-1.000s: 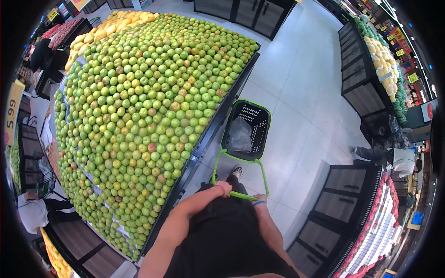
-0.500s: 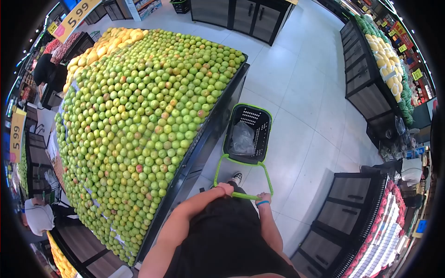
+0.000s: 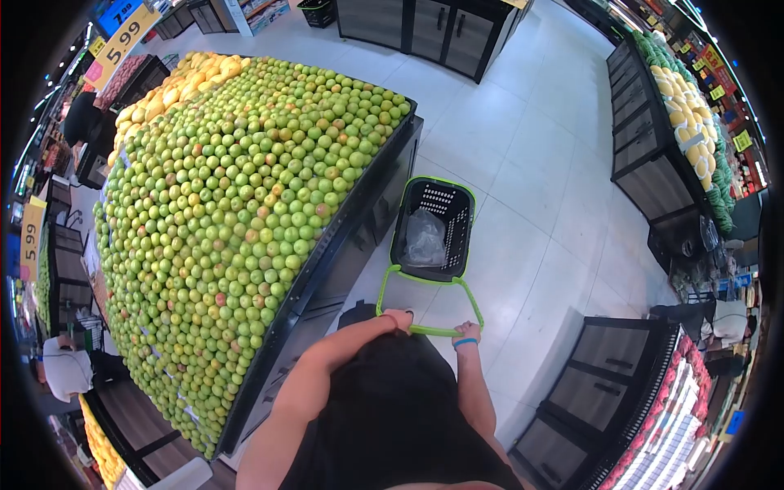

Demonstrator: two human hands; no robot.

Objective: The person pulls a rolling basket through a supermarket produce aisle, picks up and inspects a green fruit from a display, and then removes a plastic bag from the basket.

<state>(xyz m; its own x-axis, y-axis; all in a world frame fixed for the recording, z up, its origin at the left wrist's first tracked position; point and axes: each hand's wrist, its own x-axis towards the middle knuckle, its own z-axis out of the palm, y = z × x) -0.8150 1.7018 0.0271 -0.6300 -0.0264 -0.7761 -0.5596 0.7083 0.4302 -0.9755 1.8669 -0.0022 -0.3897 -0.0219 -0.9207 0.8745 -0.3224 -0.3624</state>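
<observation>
Both hands are closed on the green handle (image 3: 435,331) of a black shopping basket (image 3: 459,237) with a green rim. My left hand (image 3: 398,320) holds the handle's left end. At its right end is my right hand (image 3: 467,331), with a blue band on the wrist. The basket stands ahead of my body on the floor side of the fruit display, and a crumpled clear plastic bag (image 3: 425,238) lies inside it. Heaped green fruit (image 3: 237,212) fills the large display on the left.
Yellow fruit (image 3: 184,82) is piled at the display's far end. Dark cabinets (image 3: 420,31) stand ahead, and another stand (image 3: 653,163) is at the right. A lower-right stand (image 3: 584,392) holds red fruit. People (image 3: 69,369) are at both sides.
The fruit display has shifted left and down in view, and the right-hand stands have moved slightly. The basket and both hands sit a little higher in view, with the handle still held.
</observation>
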